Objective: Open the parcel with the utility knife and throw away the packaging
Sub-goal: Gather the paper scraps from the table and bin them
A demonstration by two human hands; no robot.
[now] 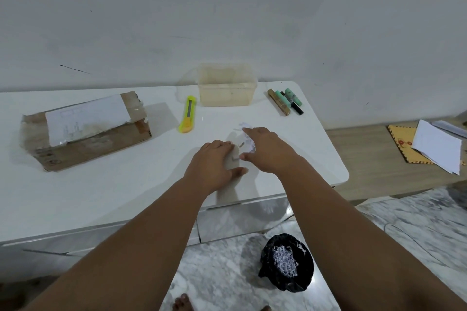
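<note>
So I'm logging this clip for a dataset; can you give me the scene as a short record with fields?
parcel: cardboard parcel on the table's left, white label on top, looks unopened
knife: yellow utility knife lying untouched on the white table
left hand: flat on the table by paper scraps
right hand: over the scraps
bin: black-lined bin on the floor, shredded paper inside
other: clear plastic tub, markers
</note>
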